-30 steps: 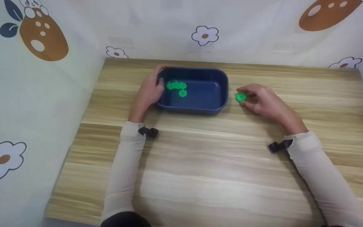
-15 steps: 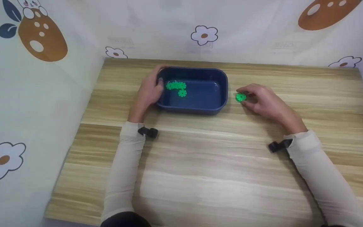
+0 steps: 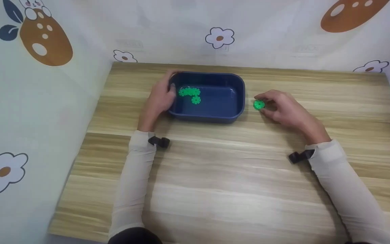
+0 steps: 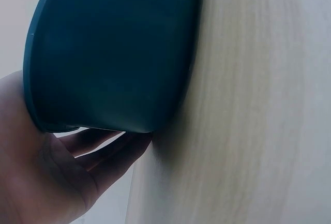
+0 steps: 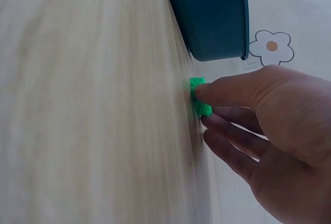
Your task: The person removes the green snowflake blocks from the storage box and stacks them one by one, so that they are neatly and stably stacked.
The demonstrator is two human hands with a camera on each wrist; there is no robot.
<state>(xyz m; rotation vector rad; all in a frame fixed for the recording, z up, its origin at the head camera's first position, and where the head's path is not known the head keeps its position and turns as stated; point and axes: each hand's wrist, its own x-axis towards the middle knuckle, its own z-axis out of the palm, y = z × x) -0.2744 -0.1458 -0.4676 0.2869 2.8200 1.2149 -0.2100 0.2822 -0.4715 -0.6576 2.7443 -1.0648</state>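
A dark blue rectangular bin [image 3: 215,108] stands on the table, with several green notched discs [image 3: 196,100] lying in its left part. My left hand [image 3: 161,95] grips the bin's left end, thumb over the rim; in the left wrist view its fingers [image 4: 111,162] lie against the outer wall. Just right of the bin, my right hand [image 3: 284,108] pinches green notched discs [image 3: 259,104] between thumb and fingers, low at the tabletop. The right wrist view shows that green piece [image 5: 203,108] edge-on, looking like a small stack; how many discs it has I cannot tell.
The wood-grain table [image 3: 215,169] extends in front of the bin and to both sides. A patterned wall [image 3: 266,40] rises behind it, another [image 3: 29,112] at the left. A black wrist camera [image 3: 295,157] sits on the right sleeve, another [image 3: 161,142] on the left.
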